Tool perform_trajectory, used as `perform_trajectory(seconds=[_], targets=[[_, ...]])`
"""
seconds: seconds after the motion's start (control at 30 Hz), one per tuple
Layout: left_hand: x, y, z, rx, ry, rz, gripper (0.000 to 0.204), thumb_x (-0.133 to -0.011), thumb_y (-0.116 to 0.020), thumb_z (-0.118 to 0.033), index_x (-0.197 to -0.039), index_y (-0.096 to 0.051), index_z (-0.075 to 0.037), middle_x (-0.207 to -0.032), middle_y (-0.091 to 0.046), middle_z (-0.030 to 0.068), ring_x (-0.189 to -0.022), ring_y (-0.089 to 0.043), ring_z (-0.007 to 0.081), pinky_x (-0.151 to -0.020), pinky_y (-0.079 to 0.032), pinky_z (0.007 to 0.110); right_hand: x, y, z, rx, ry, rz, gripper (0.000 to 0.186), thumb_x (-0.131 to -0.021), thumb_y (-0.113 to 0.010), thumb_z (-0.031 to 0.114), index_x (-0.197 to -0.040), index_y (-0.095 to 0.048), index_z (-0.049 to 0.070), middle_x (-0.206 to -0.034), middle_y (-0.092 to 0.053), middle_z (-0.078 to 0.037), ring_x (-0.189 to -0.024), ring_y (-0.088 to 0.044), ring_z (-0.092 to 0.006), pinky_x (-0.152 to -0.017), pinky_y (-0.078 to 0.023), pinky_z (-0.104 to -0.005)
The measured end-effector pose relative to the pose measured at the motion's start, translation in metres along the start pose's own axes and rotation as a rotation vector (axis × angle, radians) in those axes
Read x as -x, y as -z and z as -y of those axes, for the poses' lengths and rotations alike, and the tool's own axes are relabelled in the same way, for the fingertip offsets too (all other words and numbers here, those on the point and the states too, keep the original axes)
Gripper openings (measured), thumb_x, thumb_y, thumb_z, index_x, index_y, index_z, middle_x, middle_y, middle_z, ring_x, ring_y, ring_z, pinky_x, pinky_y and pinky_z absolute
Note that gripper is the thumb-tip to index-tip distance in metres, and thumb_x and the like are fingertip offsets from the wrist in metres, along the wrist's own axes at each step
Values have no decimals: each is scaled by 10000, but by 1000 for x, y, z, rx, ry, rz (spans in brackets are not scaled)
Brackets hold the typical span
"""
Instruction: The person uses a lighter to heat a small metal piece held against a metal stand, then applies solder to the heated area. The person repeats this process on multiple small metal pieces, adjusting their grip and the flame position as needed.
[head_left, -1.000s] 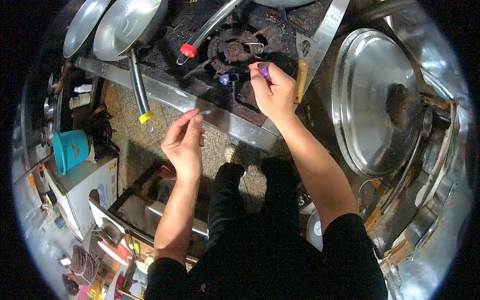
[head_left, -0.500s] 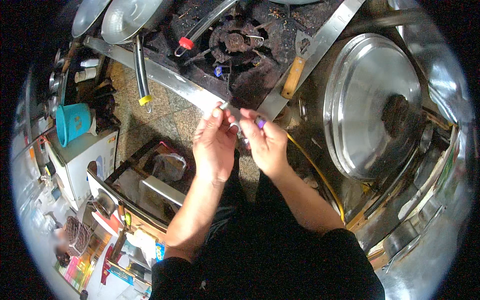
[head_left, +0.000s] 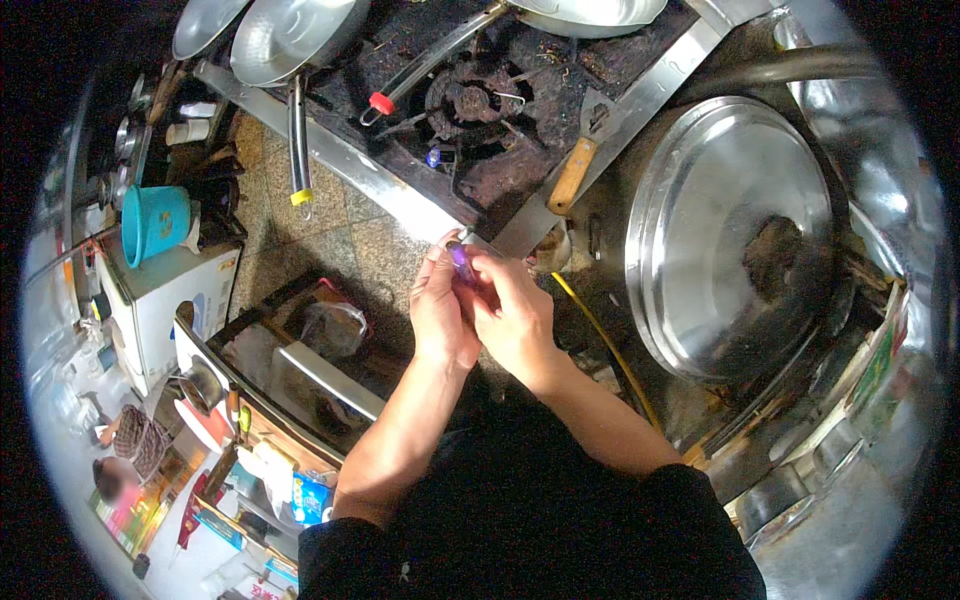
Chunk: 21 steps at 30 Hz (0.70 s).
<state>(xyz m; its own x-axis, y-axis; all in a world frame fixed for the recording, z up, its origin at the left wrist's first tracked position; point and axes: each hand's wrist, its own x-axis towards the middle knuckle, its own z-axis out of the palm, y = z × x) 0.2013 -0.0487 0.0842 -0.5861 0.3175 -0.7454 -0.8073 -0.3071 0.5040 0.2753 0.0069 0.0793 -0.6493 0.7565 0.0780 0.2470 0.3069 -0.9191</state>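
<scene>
My left hand [head_left: 440, 310] and my right hand [head_left: 508, 308] are together in front of the stove's steel front edge [head_left: 400, 205]. My left fingers are closed around a small white stick [head_left: 463, 234], partly hidden by the fingers. My right hand grips a small purple lighter [head_left: 461, 262] right against the left fingers. Beyond them are the grimy burner [head_left: 472, 103] and a small blue object [head_left: 434, 158]. A wooden-handled scraper [head_left: 573, 175] lies along the stove's right side.
Steel pans [head_left: 285, 35] have long handles over the stove. A large domed lid [head_left: 690, 240] is right, with a yellow hose [head_left: 605, 335] below. A teal bucket [head_left: 150, 225] stands on a white appliance [head_left: 170, 310]. A person [head_left: 118, 490] is at lower left.
My right hand has come down from over the burner with the purple lighter. My left hand has moved rightward with the white stick; the two hands now meet.
</scene>
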Motion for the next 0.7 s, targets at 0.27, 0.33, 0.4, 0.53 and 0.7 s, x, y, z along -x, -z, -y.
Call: perform_trajectory(seconds=[0.27,0.33,0.4,0.53,0.7], targets=[[9,15,-24,30,15,-83,169,-1017,-585,-208,-903,-572,-85,-774,-544,13,-731,-548,165,-701,-492,307,11,6,25,-10,226,280,396,-825,-660,10,-1218,-611,4,-1128,-607,-161,-976,-666,-356,-819,-582,-401],[11,28,-32,91,-2,-81,154,-1006,-603,-204,-915,-572,-83,-759,-523,7,-738,-533,166,-698,-488,310,16,2,35,-40,252,315,371,-855,-640,17,-1224,-614,-13,-1127,-616,-162,-981,-665,-354,-850,-572,-410],[18,38,-38,46,-36,-53,247,-999,-614,-293,-843,-558,-110,-743,-545,21,-731,-545,178,-693,-476,323,26,-3,42,-53,257,304,348,-867,-630,18,-1214,-622,-11,-1122,-626,-163,-972,-666,-354,-845,-573,-418],[35,49,-58,156,-45,39,258,-1008,-606,-306,-828,-534,-135,-682,-451,-27,-650,-435,137,-617,-393,303,43,-11,65,-170,75,260,265,-870,-688,-6,-1134,-674,-27,-1054,-679,-152,-889,-702,-237,-770,-576,-327],[85,66,-90,183,10,145,181,-1013,-595,-241,-894,-515,-130,-659,-377,-54,-590,-377,87,-524,-317,244,67,-41,92,-609,-243,3,188,-931,-682,8,-1109,-681,-54,-947,-688,-95,-774,-664,-121,-676,-550,-218]])
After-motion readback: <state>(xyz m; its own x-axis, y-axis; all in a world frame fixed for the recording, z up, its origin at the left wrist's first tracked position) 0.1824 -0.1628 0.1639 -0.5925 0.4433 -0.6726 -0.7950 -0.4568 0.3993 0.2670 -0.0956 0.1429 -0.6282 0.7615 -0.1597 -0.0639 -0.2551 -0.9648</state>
